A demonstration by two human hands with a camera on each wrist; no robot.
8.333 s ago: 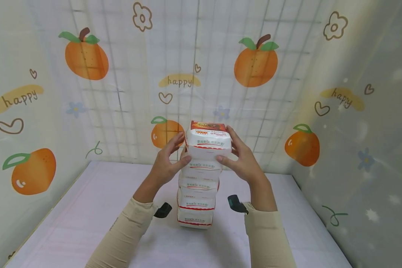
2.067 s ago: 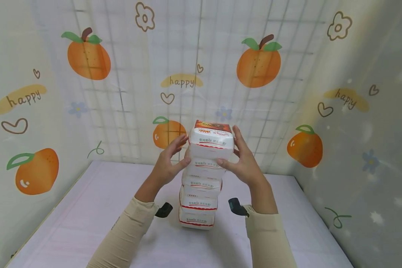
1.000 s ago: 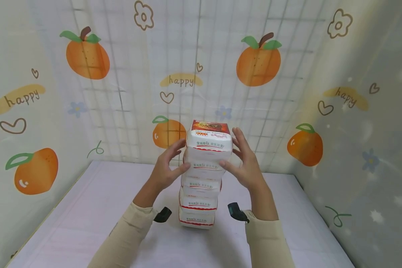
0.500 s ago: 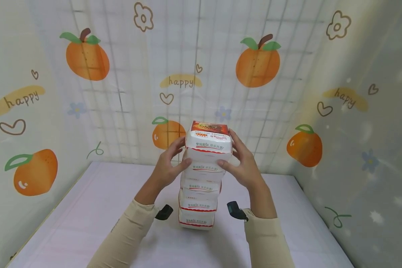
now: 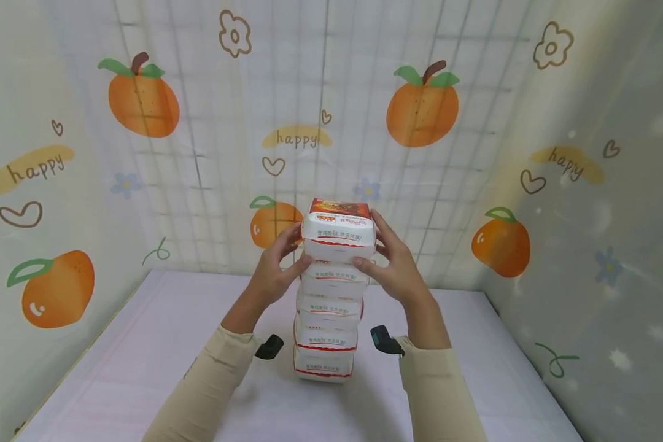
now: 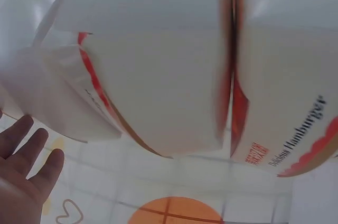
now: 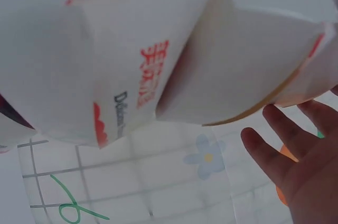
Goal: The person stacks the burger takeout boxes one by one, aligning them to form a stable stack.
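A tower of several white hamburger boxes (image 5: 327, 339) stands on the table, somewhat uneven from box to box. The top hamburger box (image 5: 338, 236), with a red picture lid, sits a little left of the one under it. My left hand (image 5: 273, 273) holds its left side, thumb at the lower front edge. On the opposite side my right hand (image 5: 398, 264) grips it the same way, fingers along the side and back. Red and black print shows on the box sides in both wrist views, where fingertips (image 7: 272, 113) lie along an edge.
The table (image 5: 199, 344) has a pale cloth. Behind it hangs a curtain (image 5: 353, 80) printed with oranges, over a wire grid. Dark wrist cameras (image 5: 387, 341) stick out from both sleeves, close to the tower.
Both hands have nudged the top box slightly left. One second ago the right fingers stood looser from its side; now they lie against it. The lower boxes stay in place.
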